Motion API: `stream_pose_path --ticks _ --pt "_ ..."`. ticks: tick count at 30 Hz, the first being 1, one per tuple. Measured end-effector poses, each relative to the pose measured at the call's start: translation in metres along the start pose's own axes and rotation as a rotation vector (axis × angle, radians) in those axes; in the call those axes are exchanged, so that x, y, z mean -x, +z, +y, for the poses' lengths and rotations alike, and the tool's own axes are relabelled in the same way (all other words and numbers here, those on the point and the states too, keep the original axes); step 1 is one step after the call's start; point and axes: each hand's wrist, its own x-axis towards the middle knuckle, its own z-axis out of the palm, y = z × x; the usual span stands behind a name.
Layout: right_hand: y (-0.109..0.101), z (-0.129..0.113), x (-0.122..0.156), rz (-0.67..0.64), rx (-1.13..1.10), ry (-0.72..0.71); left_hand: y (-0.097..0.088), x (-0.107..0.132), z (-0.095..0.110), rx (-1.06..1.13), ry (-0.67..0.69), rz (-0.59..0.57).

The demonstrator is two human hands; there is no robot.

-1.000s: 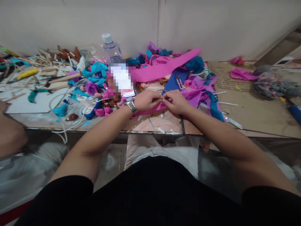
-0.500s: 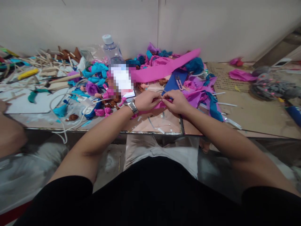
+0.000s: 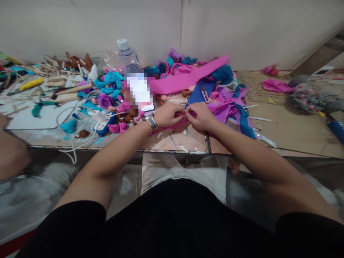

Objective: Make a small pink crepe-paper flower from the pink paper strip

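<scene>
My left hand point(image 3: 168, 114), with a watch on its wrist, and my right hand point(image 3: 200, 115) meet over the bench. Both are closed, fingertips pinched on a piece of pink crepe paper point(image 3: 180, 125) that hangs partly below them. Much of that piece is hidden by the fingers. Behind them stretches a long pink crepe paper strip point(image 3: 177, 84). A blue sheet point(image 3: 197, 94) lies beyond my right hand, with small pink-handled thread snips point(image 3: 204, 95) on it. Just past my left wrist rests a phone point(image 3: 139, 91), its screen blurred out.
A water bottle point(image 3: 128, 57) stands by the wall. Crumpled blue paper point(image 3: 113, 79), paper flowers and a white cable point(image 3: 72, 139) crowd the left. Further left are wooden sticks point(image 3: 57, 68), a yellow cutter point(image 3: 31, 84) and another person's arm point(image 3: 12, 154). Cardboard point(image 3: 271, 125) covers the right side.
The fingertips have shifted slightly on the pink crepe paper, and its hanging part has changed shape a little. Both arms keep nearly the same position.
</scene>
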Motion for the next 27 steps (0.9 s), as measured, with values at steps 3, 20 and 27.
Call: stream_pose_path --ticks 3,20,27 --pt "-0.0007 -0.0002 0.0 0.003 -0.008 -0.005 -0.0011 0.0002 0.0014 0.033 -0.005 0.02" --pt "-0.0028 0.0002 0.0002 0.046 -0.019 0.012 -0.005 -0.0003 0.0047 0.01 -0.033 0.051" --pt "-0.0021 0.0013 0.0018 0.048 -0.029 0.007 -0.0032 0.0001 0.0027 -0.002 -0.046 0.044"
